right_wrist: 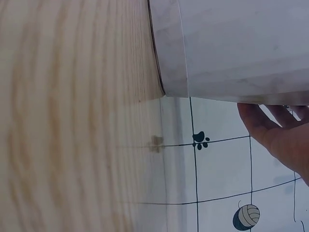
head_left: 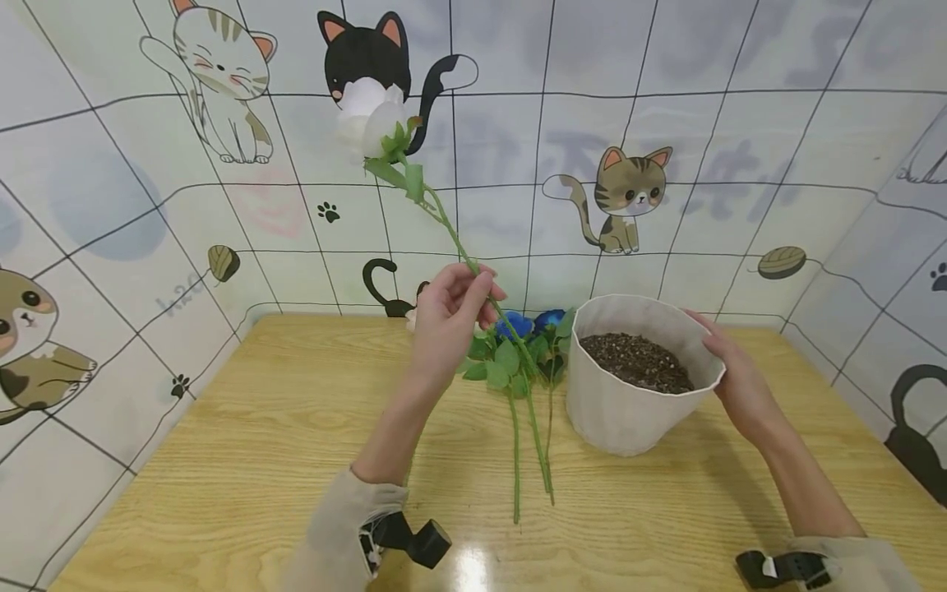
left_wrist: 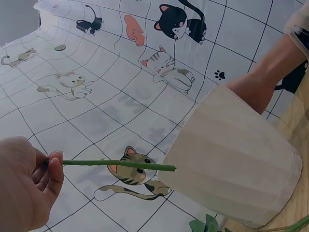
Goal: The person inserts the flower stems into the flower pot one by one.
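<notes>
My left hand [head_left: 455,308] pinches the green stem of a white rose [head_left: 385,131] between thumb and fingers, bloom up and leaning left. In the left wrist view the cut end of the stem [left_wrist: 145,166] points toward the pot. A white plant pot [head_left: 629,419] with dark soil [head_left: 636,362] inside stands on the right part of the table. My right hand [head_left: 743,382] holds it at its far right side, near the rim. In the right wrist view some fingers [right_wrist: 260,123] lie against the pot's outer wall, their tips hidden behind it.
Blue roses [head_left: 515,326] with green leaves [head_left: 503,366] lie left of the pot, their stems [head_left: 515,460] pointing toward me. A pale bloom is partly hidden behind my left hand. The wooden table [head_left: 296,427] meets a cat-printed, gridded backdrop [head_left: 503,181].
</notes>
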{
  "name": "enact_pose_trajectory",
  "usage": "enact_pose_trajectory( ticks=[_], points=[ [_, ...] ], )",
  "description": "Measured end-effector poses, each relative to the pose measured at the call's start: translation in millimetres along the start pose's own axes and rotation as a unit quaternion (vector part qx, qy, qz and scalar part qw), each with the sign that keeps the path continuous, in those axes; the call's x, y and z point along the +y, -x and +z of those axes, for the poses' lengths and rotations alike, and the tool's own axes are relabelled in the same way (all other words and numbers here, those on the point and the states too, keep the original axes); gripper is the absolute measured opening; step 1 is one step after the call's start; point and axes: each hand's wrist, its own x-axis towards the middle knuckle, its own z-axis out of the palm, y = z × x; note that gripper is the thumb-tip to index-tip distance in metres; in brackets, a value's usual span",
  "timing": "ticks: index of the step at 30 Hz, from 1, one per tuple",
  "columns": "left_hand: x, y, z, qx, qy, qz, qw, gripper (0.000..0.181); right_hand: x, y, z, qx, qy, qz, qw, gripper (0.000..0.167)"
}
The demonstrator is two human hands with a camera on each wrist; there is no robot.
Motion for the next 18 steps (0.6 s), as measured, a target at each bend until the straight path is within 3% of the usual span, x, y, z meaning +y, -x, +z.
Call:
enact_pose_trajectory(
  ticks=[10, 18],
  points=[
    [6.5, -25.9, 31.3, 0.010, 0.012, 0.044, 0.9989, 0.019, -1, 0.9, 1, -0.004, 0.003, 0.001, 1.0000, 0.050],
    [7.3, -41.6, 55.0, -0.007, 0.010, 0.066, 0.9978, 0.023, 0, 0.4, 2, -0.002, 0.002, 0.003, 1.0000, 0.050]
  ],
)
